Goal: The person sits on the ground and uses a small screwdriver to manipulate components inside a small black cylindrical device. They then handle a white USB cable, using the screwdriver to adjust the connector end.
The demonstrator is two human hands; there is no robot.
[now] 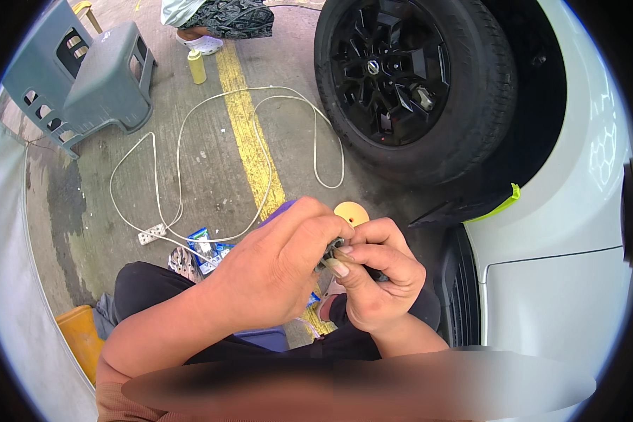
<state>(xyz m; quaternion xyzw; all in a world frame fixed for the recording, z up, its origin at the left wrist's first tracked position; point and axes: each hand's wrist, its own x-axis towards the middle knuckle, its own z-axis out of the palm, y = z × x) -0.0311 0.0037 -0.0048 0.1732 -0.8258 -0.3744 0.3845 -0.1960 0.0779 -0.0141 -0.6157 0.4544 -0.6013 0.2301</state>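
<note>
Both my hands meet in front of my lap around a small dark grey metal-looking part, whose kind I cannot make out. My left hand is closed round it from the left, and its fingers hide most of the part. From the right, my right hand pinches the same part between thumb and fingers. Just beyond the fingertips shows a round yellow disc with a small dark hole. Something purple peeks out behind my left knuckles. Whether the disc or the purple thing joins the held part is hidden.
A white car body and a black wheel stand close at my right. A white cable loops across the floor to a power strip. Blue packets, a grey step stool and a yellow bottle are around. Another person crouches ahead.
</note>
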